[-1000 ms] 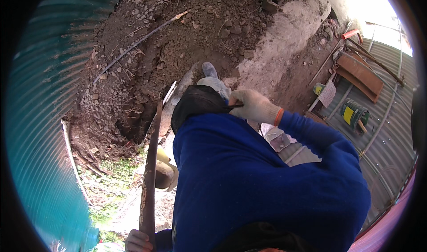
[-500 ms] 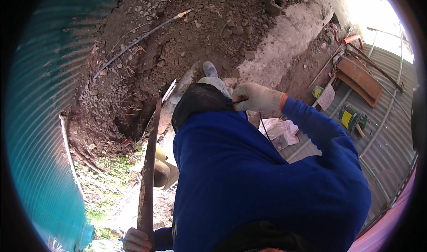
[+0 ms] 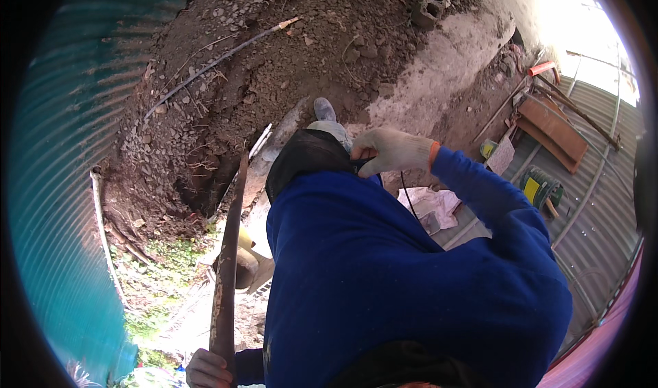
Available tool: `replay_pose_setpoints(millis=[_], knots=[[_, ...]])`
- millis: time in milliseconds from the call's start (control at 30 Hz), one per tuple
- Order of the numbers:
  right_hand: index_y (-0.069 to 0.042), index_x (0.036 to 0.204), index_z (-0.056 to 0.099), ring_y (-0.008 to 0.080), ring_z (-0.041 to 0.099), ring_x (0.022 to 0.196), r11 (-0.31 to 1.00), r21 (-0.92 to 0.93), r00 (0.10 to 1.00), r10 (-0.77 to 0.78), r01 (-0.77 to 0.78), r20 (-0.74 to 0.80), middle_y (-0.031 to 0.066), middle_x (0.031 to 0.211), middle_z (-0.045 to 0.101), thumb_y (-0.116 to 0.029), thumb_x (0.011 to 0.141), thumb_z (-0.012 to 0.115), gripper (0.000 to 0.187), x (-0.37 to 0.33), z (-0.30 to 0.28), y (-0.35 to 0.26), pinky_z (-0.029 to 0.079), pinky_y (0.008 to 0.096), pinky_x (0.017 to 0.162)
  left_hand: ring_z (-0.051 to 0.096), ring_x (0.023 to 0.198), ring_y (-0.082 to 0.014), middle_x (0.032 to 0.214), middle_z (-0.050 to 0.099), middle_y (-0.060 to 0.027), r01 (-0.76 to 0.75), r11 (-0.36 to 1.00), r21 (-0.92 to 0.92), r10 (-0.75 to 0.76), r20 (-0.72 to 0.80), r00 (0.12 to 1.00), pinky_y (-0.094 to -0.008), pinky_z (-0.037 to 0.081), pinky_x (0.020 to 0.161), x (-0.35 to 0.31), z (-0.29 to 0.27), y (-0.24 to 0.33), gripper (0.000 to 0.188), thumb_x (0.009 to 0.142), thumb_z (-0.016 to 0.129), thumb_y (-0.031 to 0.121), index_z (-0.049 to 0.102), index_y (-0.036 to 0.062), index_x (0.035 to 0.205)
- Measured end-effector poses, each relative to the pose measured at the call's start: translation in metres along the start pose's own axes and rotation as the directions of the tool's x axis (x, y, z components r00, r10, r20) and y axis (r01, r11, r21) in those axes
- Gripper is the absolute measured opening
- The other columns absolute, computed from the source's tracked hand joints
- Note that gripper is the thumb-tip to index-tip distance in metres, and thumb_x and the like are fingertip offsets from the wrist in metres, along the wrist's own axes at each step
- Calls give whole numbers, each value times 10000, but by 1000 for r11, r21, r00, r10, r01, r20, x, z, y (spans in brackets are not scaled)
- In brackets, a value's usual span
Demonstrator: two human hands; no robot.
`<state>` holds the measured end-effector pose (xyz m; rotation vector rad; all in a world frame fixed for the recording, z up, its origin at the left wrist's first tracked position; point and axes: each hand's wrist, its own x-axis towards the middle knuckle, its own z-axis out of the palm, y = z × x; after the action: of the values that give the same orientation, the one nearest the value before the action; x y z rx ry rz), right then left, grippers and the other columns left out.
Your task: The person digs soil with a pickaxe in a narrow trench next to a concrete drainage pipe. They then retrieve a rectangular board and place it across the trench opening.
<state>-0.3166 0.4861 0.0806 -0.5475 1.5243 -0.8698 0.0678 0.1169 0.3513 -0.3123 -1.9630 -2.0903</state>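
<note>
Our left hand (image 3: pixel 208 369) is gripping the pole (image 3: pixel 227 268). By the shirt's (image 3: pixel 370 271) front edge, our right hand (image 3: pixel 389 149) is pinching a dark strip (image 3: pixel 359 163), no longer jutting past the thumb.

glove (image 3: pixel 404 151) matt cloth; pole (image 3: pixel 225 285) rough surf.

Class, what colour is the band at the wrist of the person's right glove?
The band is orange; the head view shows it best.

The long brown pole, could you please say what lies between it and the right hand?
In the head view, mainly the blue sweatshirt lies between the pole and right hand.
</note>
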Motion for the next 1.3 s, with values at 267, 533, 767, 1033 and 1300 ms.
replay_pose_setpoints(millis=[267,533,767,1033,1300], knots=[[-1,1077,755,137,708,875,998,29,998,-58,58,-4,61,942,756,-165,859,824,281,2,-2,-5,583,313,819,701,855,-234,1033,697,-17,23,1000,8,-23,-25,999,-449,557,798,0,1,2,740,650,996,486,697,173,1249],[-2,1123,754,139,707,925,995,99,997,6,-13,71,63,981,756,-125,850,750,300,0,0,-14,578,303,852,700,837,-249,1007,688,-27,18,1000,-18,-18,8,1000,-463,554,783,8,-2,-2,725,645,999,472,706,161,1230],[-7,1153,763,170,718,905,996,59,994,55,-60,96,87,985,769,-169,842,753,351,5,0,-18,575,336,832,704,824,-264,988,693,-53,10,999,-33,-10,6,1000,-476,553,777,13,-1,-6,734,629,1009,463,708,145,1218],[-32,1009,763,194,715,803,982,-58,980,176,-182,-93,83,859,744,-207,840,798,245,10,13,-25,571,353,761,713,813,-264,975,700,-49,12,999,-36,-13,-27,1000,-479,556,760,18,3,-8,725,616,1017,452,711,146,1198],[-47,975,753,209,714,777,974,-106,978,196,-203,-71,91,836,735,-207,833,790,217,11,14,-31,566,374,728,707,787,-269,943,695,-48,15,999,-48,-17,-43,999,-491,554,756,21,2,-9,669,605,1020,429,716,147,1130]])
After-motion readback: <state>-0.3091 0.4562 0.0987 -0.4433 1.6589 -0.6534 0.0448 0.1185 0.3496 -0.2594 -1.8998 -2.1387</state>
